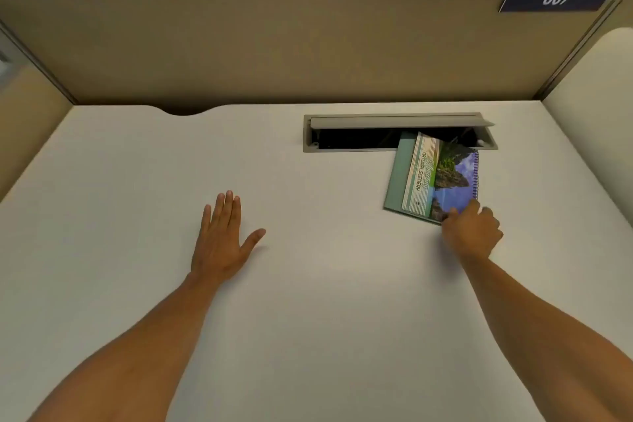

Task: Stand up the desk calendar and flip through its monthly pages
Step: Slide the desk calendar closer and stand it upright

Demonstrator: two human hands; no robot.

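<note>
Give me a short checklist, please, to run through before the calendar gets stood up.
1. Calendar within reach: ok, it lies flat on the desk.
2. Right hand on it: ok, fingertips touch its near corner.
3. Firm grip: cannot tell, fingers look curled but not closed around it.
4. Left hand free to help: ok, flat on the desk, apart from the calendar.
5. Far edge clear: not ok, it overlaps the open cable slot.

Left hand [222,240] flat, fingers [226,205] spread; right hand [472,233] seemingly curled.
</note>
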